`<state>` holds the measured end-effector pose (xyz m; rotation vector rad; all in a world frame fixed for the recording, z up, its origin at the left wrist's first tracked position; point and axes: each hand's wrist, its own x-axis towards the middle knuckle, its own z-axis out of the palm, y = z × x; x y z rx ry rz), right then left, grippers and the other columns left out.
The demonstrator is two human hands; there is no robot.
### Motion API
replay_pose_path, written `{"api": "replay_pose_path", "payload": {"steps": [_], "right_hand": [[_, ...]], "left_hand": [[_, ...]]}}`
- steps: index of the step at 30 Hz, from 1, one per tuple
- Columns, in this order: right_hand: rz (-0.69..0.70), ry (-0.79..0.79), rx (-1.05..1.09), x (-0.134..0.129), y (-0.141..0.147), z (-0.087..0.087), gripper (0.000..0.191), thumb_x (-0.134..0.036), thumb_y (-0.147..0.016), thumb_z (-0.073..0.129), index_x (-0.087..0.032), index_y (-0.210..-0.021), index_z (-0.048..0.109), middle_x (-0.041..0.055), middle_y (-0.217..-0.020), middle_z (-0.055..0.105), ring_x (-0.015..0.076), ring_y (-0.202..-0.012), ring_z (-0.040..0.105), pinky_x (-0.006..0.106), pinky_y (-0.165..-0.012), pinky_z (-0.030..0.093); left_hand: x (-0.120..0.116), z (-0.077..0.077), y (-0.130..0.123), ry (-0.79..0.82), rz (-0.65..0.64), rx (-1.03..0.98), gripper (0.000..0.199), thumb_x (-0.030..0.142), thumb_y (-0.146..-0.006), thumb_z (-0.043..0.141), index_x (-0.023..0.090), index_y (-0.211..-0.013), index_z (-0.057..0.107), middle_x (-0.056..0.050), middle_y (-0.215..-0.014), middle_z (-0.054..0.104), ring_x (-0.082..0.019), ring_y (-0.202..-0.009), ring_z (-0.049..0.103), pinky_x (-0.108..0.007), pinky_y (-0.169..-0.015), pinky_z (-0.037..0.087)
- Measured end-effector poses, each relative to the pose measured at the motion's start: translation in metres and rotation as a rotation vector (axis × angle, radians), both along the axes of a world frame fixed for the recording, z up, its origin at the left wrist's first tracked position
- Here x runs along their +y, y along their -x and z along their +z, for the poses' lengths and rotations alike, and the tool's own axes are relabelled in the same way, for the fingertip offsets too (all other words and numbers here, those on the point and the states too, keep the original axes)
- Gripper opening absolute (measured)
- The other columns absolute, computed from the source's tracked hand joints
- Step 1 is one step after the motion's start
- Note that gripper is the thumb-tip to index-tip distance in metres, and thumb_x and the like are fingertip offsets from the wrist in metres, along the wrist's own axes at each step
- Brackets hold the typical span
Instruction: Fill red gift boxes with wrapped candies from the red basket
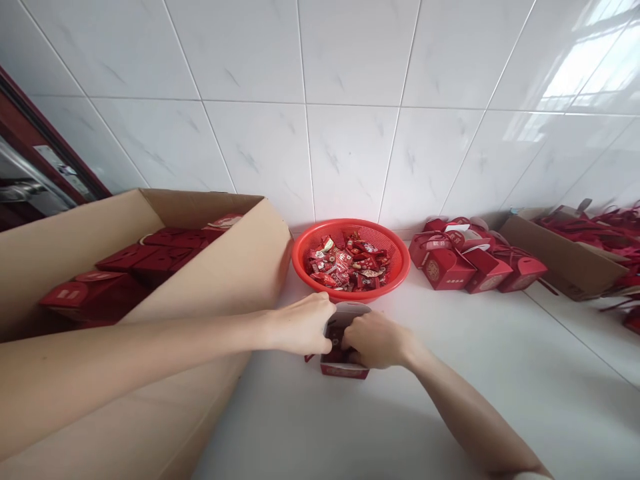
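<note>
A small red gift box (345, 372) with a pale inside stands open on the white tabletop. At its left wall, my left hand (304, 324) is closed, fingers curled over the box's edge. My right hand (379, 339) reaches down into the box with bent fingers; the fingertips and whatever they may hold are hidden. Dark red contents show between the two hands. Just behind the box is a red plastic basket (404, 267) holding many wrapped candies (350, 263), mostly red.
A large cardboard carton (235, 267) on the left holds red boxes (135, 260). Several closed red gift boxes (447, 268) stand at the back right. Beyond them is another cardboard box (570, 257) beside red ribbons (600, 233). A tiled wall (350, 153) borders the back.
</note>
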<state>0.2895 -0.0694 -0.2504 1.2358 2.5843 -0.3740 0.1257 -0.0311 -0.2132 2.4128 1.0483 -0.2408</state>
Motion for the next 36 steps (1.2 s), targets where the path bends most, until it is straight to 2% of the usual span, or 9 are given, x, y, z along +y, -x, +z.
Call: {"api": "replay_pose_path", "payload": {"steps": [4,10,15,19,22,26,30,32,36], "right_hand": [[0.066,0.059,0.327,0.005,-0.025,0.013,0.022,-0.01,-0.082,0.062,-0.023,-0.093,0.075,0.0009,-0.085,0.075,0.0147,-0.07,0.064,0.024,-0.056,0.039],[-0.148,-0.136,0.557,-0.004,-0.064,0.028,0.026,-0.015,-0.084,0.066,-0.023,-0.108,0.072,0.0038,-0.1,0.074,0.0176,-0.084,0.066,0.027,-0.071,0.047],[-0.196,-0.211,0.596,-0.015,-0.063,0.027,0.014,-0.019,-0.091,0.06,-0.022,-0.094,0.073,0.0019,-0.079,0.071,0.0145,-0.07,0.062,0.025,-0.062,0.042],[-0.198,-0.248,0.503,-0.021,-0.048,0.015,0.012,-0.012,-0.087,0.063,-0.019,-0.083,0.072,0.0011,-0.074,0.069,0.0133,-0.065,0.057,0.025,-0.06,0.038],[-0.28,-0.353,0.463,-0.024,-0.04,0.002,0.005,-0.02,-0.086,0.069,-0.018,-0.082,0.07,0.003,-0.075,0.067,0.0158,-0.068,0.056,0.027,-0.061,0.038],[-0.33,-0.403,0.542,-0.028,-0.033,-0.014,0.034,-0.043,-0.079,0.077,-0.018,-0.1,0.069,0.0063,-0.085,0.068,0.0197,-0.074,0.059,0.03,-0.064,0.044],[-0.252,-0.419,0.723,-0.033,-0.026,-0.034,0.063,-0.055,-0.074,0.078,-0.019,-0.122,0.061,0.0089,-0.096,0.069,0.022,-0.08,0.062,0.034,-0.07,0.05],[-0.198,-0.436,0.804,-0.035,-0.021,-0.046,0.063,-0.058,-0.074,0.076,-0.018,-0.121,0.061,0.0092,-0.094,0.069,0.0222,-0.08,0.062,0.036,-0.075,0.051],[-0.165,-0.453,0.927,-0.036,-0.017,-0.065,0.048,-0.06,-0.083,0.066,-0.02,-0.111,0.064,0.0094,-0.094,0.071,0.0224,-0.083,0.062,0.037,-0.077,0.05]], "left_hand": [[0.001,0.002,-0.001,-0.024,-0.043,0.039,0.007,0.019,-0.064,0.06,0.018,-0.07,0.056,-0.006,-0.075,0.065,-0.022,-0.075,0.062,-0.027,-0.058,0.043],[0.005,0.0,0.0,-0.097,-0.075,0.003,0.01,0.025,-0.071,0.057,0.019,-0.068,0.049,-0.005,-0.078,0.064,-0.019,-0.071,0.06,-0.026,-0.054,0.04],[0.011,-0.002,0.001,-0.12,-0.018,0.031,0.016,0.029,-0.073,0.058,0.02,-0.063,0.05,-0.003,-0.066,0.059,-0.019,-0.062,0.057,-0.027,-0.051,0.035],[0.012,-0.002,0.0,-0.144,-0.007,0.081,0.023,0.03,-0.074,0.056,0.02,-0.056,0.045,-0.001,-0.054,0.051,-0.016,-0.05,0.049,-0.028,-0.047,0.029],[0.009,0.0,-0.001,-0.196,-0.033,0.088,0.024,0.034,-0.075,0.056,0.02,-0.057,0.047,-0.002,-0.055,0.054,-0.017,-0.05,0.05,-0.028,-0.048,0.03],[0.005,0.003,-0.002,-0.218,-0.063,0.113,0.024,0.038,-0.074,0.057,0.02,-0.059,0.051,-0.003,-0.057,0.055,-0.019,-0.053,0.054,-0.028,-0.049,0.032],[0.003,0.005,-0.002,-0.228,-0.057,0.138,0.028,0.04,-0.073,0.059,0.02,-0.057,0.049,-0.003,-0.055,0.054,-0.018,-0.05,0.052,-0.028,-0.048,0.031],[0.003,0.005,-0.001,-0.24,-0.054,0.141,0.026,0.038,-0.073,0.059,0.02,-0.056,0.049,-0.002,-0.053,0.052,-0.018,-0.048,0.051,-0.028,-0.047,0.03],[0.007,0.002,0.001,-0.187,-0.075,0.062,0.015,0.031,-0.073,0.058,0.02,-0.063,0.057,0.0,-0.055,0.054,-0.016,-0.049,0.05,-0.028,-0.046,0.028]]}}
